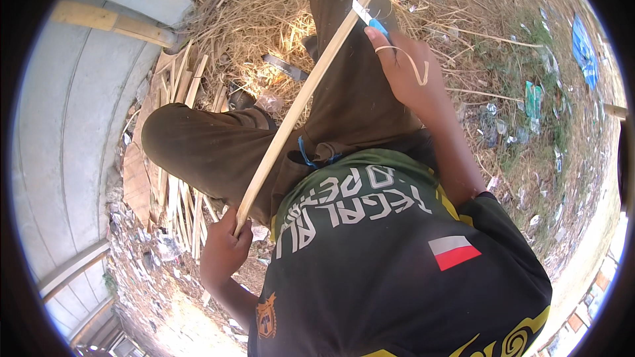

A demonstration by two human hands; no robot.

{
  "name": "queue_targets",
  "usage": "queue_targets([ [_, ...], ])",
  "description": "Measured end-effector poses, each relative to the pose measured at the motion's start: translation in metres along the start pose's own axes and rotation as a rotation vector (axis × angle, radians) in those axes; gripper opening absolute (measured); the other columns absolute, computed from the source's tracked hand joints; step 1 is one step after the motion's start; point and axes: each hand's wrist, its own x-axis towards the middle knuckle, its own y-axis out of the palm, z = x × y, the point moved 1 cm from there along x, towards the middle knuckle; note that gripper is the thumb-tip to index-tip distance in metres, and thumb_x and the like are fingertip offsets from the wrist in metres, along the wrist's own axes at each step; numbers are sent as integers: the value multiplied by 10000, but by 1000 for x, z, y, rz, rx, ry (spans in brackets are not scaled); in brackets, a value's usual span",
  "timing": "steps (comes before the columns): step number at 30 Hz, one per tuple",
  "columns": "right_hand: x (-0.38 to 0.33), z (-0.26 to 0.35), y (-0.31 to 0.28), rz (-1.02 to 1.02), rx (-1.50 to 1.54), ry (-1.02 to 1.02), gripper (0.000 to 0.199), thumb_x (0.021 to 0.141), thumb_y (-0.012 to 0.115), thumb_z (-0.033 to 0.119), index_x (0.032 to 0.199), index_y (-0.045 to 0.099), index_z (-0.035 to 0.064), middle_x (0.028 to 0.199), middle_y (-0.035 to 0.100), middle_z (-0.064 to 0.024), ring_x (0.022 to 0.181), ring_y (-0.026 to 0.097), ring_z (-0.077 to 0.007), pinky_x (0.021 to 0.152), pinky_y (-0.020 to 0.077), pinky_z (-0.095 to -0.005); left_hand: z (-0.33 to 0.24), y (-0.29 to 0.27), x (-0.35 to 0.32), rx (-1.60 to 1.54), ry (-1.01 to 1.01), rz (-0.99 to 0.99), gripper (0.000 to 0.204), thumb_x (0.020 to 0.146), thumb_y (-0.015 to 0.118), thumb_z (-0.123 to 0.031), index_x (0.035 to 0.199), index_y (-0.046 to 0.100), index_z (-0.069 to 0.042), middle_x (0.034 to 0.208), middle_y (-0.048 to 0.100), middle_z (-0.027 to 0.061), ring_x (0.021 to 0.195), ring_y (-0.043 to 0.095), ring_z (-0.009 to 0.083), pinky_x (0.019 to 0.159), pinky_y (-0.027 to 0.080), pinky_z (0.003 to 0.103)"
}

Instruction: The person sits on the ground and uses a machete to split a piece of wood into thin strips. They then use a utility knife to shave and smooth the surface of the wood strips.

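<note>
The lower end of a long bamboo strip (301, 99), laid slantwise across the lap, is gripped by the closed left hand (225, 248). Farther right, a blue-handled knife (368, 18) is clasped by the right hand (403, 69) against the strip. Shaving appears under way; a steady, controlled stroke along the strip seems called for.

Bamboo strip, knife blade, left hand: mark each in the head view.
bamboo strip (311, 82), head view, mid-length of the strip over the knee.
knife blade (360, 10), head view, flat of the blade against the strip.
left hand (223, 251), head view, back of the hand.
</note>
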Motion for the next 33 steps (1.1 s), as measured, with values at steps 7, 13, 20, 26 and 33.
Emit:
queue_targets([
  [7,3,-23,15,-138,-57,-135,559,1044,596,495,783,628,2,686,634,-238,670,646,-465,601,488,-529,37,-9,-20,-26,-13,103,124,958,638,-89,1038,615,3,640,576,159,546,500,209,558,423,378],
  [13,13,-22,-13,137,172,91,526,1058,574,488,1108,681,-25,1023,675,-240,953,661,-376,864,490,-417,40,2,-21,-61,28,79,111,963,647,-91,969,587,2,635,560,152,540,477,236,555,408,397],
  [20,13,-13,-15,134,196,97,569,1056,582,481,854,650,-46,651,524,-193,615,507,-319,640,441,-430,24,5,2,60,-49,-101,120,945,650,-102,1011,574,-37,686,599,219,605,582,433,576,432,464],
  [26,10,-5,-17,147,51,-5,534,1066,561,460,880,645,-33,672,561,-234,644,557,-408,644,445,-466,-39,6,56,336,139,-285,194,874,656,-83,1022,534,-55,767,658,220,751,661,469,656,478,551],
  [33,10,-5,-21,125,40,-106,517,1051,611,428,756,618,3,632,585,-220,608,605,-442,577,456,-496,-115,33,137,334,473,-360,218,871,682,-142,1010,548,-41,746,678,205,747,693,447,673,536,546],
])
